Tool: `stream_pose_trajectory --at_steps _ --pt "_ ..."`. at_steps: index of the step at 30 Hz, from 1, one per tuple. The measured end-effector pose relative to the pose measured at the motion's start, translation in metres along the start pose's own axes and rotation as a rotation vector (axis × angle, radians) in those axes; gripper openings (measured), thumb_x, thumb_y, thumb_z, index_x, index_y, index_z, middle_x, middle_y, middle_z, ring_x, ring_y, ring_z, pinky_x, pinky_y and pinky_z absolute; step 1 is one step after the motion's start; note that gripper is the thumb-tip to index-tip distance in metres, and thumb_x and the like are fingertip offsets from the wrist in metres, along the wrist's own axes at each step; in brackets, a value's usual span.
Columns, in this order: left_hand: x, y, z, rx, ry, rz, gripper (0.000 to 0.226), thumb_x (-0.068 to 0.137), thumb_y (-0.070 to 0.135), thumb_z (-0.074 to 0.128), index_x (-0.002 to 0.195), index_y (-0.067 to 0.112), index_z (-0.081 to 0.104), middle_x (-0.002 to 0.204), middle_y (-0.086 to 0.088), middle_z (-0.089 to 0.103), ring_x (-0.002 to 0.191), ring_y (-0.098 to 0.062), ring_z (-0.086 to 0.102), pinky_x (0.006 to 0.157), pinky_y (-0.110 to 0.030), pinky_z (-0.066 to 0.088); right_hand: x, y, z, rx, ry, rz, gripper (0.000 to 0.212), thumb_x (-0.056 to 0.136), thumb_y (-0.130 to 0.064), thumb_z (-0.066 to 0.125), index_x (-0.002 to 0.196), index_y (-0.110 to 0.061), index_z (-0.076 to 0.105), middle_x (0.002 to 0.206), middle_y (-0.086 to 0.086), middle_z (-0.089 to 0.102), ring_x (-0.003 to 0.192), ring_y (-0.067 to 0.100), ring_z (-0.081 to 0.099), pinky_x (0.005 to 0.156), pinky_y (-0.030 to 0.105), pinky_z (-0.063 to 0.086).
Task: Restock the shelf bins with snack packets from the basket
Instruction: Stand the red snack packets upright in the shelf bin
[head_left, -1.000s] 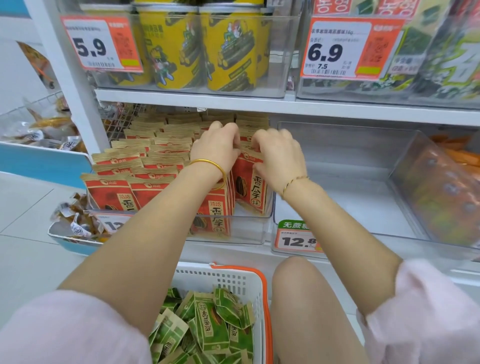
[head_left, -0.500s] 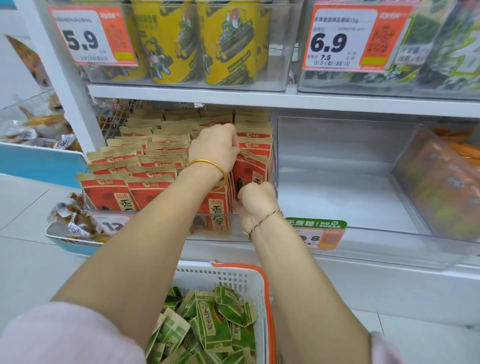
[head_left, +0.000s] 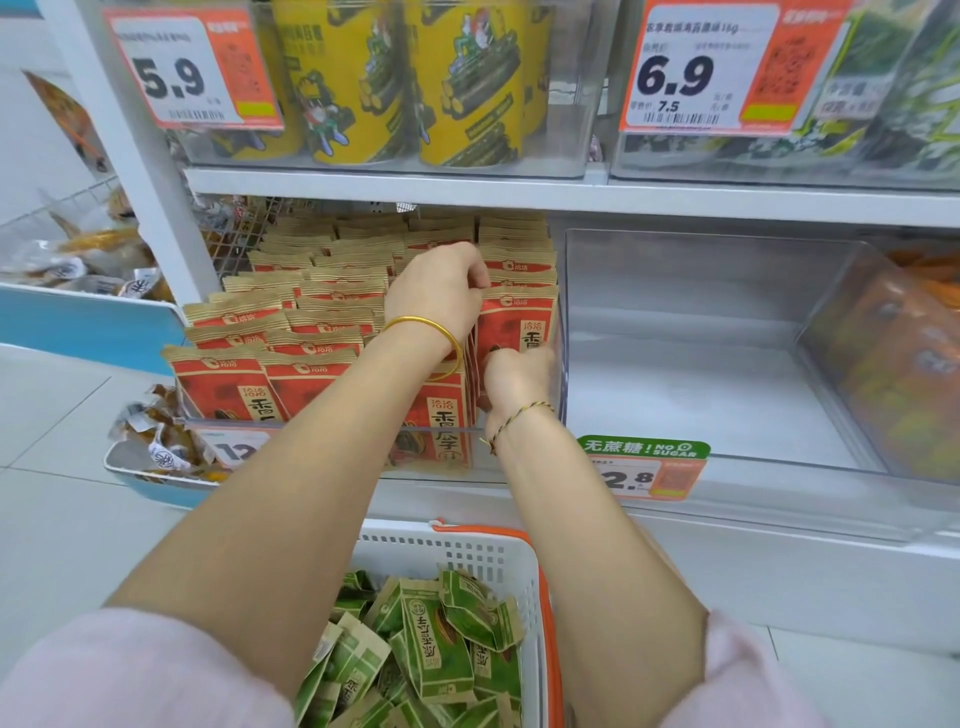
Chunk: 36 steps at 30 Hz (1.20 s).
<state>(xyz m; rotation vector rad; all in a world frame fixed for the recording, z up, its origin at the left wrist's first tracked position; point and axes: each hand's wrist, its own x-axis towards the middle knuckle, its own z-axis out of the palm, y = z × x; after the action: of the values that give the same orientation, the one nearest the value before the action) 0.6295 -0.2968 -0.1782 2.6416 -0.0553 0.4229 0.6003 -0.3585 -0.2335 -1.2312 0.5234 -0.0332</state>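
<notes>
Snack packets (head_left: 514, 327) in left hand (head_left: 436, 296) and right hand (head_left: 514, 379), beside "NO SUGAR" tag (head_left: 644, 449).

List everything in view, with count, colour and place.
red packets: many, red and tan, left clear bin, lower shelf
green packets: many, green, in basket
basket: one, white with orange handle, below the shelf
clear bin: one, transparent, right of red packets, nothing seen inside
yellow canisters: at least three, yellow, upper shelf
price tags: four, orange and white, bin fronts
left hand: one, gold bangle, curled over red packets' tops
right hand: one, cord bracelet, grips front red packet
</notes>
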Motion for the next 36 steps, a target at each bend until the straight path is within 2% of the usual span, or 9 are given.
stream_pose_trajectory --at_steps 5,9,17,21,23,27,29,32,36 --pt "0.004 -0.001 0.002 -0.035 0.027 0.024 0.023 0.085 0.006 0.054 0.092 0.022 0.068 0.099 -0.001 0.066 0.096 -0.022 0.060 0.085 -0.037 0.051 -0.001 0.000 0.005 0.125 -0.080 0.002 0.074 0.083 -0.001 0.042 0.147 -0.031 0.018 0.137 0.007 0.050 0.120 0.030 0.053 0.101 0.052 0.042" --pt "0.003 -0.004 0.002 -0.105 0.049 -0.004 0.021 0.084 0.004 0.053 0.096 0.018 0.063 0.082 0.007 0.059 0.092 -0.019 0.060 0.084 -0.033 0.049 0.000 -0.005 0.012 0.193 -0.053 0.009 0.077 0.081 -0.009 0.044 0.148 -0.031 0.015 0.137 0.007 0.049 0.119 0.030 0.053 0.101 0.052 0.042" --pt "-0.008 -0.001 -0.010 -0.169 0.033 0.009 0.021 0.086 0.006 0.054 0.102 0.017 0.063 0.091 0.005 0.061 0.094 -0.018 0.061 0.085 -0.035 0.052 -0.018 -0.009 -0.006 0.000 -0.066 -0.064 0.062 0.089 0.002 0.041 0.145 -0.018 0.024 0.129 0.009 0.054 0.111 0.027 0.056 0.099 0.046 0.046" --pt "-0.036 0.002 -0.030 -0.242 0.211 0.086 0.023 0.087 0.005 0.054 0.105 0.016 0.063 0.094 0.007 0.060 0.089 -0.012 0.058 0.088 -0.031 0.049 -0.055 -0.018 -0.033 -0.075 -0.207 -0.134 0.057 0.091 0.006 0.040 0.144 -0.014 0.028 0.136 0.008 0.047 0.122 0.022 0.049 0.106 0.042 0.040" --pt "-0.062 0.001 -0.039 -0.313 0.333 0.114 0.021 0.086 0.005 0.054 0.102 0.017 0.063 0.089 0.011 0.059 0.079 -0.002 0.054 0.080 -0.019 0.046 -0.077 -0.011 -0.051 -0.107 -0.273 -0.200 0.051 0.091 0.009 0.039 0.137 -0.014 0.037 0.135 0.007 0.045 0.121 0.016 0.048 0.109 0.038 0.038" --pt "-0.138 -0.016 -0.035 -0.498 0.485 0.081 0.019 0.086 0.003 0.056 0.094 0.020 0.060 0.082 0.016 0.057 0.072 0.003 0.052 0.068 -0.009 0.040 -0.109 0.024 -0.079 -0.225 -0.397 -0.347 0.039 0.087 0.013 0.041 0.105 -0.020 0.050 0.108 -0.005 0.056 0.101 0.012 0.060 0.095 0.034 0.049" --pt "-0.175 -0.040 -0.014 -0.513 0.439 -0.036 0.019 0.086 0.001 0.055 0.091 0.020 0.059 0.079 0.014 0.056 0.069 0.004 0.051 0.065 -0.009 0.040 -0.112 0.053 -0.080 -0.342 -0.492 -0.314 0.037 0.087 0.010 0.043 0.097 -0.025 0.049 0.101 -0.008 0.055 0.098 0.016 0.061 0.090 0.038 0.051" --pt "-0.223 -0.094 0.028 -0.397 0.142 -0.319 0.021 0.086 0.003 0.053 0.091 0.021 0.060 0.081 0.009 0.059 0.070 0.001 0.053 0.070 -0.023 0.046 -0.109 0.106 -0.071 -0.605 -0.627 -0.210 0.028 0.087 0.004 0.046 0.098 -0.022 0.050 0.102 -0.002 0.057 0.106 0.022 0.060 0.094 0.040 0.048" --pt "-0.257 -0.171 0.066 -0.034 -0.281 -0.579 0.027 0.087 0.005 0.051 0.109 0.012 0.063 0.110 -0.006 0.064 0.102 -0.023 0.059 0.088 -0.028 0.045 -0.097 0.159 -0.057 -0.940 -0.817 -0.132 0.027 0.089 -0.002 0.049 0.114 -0.011 0.054 0.110 0.005 0.058 0.106 0.021 0.057 0.091 0.034 0.048"
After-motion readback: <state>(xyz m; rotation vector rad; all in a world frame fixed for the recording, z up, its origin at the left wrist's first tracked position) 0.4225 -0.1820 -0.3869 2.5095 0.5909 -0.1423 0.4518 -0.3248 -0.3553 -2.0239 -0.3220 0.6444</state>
